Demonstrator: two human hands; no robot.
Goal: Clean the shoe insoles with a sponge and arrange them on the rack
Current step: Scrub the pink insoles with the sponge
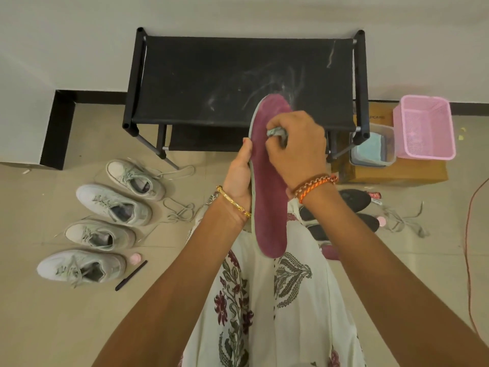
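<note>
- Left hand: fingers curled round left edge of maroon insole, holding it up lengthwise above lap, toe end toward black rack.
- Right hand: fingers curled, pinching grey sponge against upper part of insole.
- Rack top shelf: dusty, pale smears near insole tip.
- Four pale sneakers in a row on floor, left of lap.
- Dark insoles on floor to the right, near a cardboard box.
- Clear tub and pink basket on box, just beside rack.
</note>
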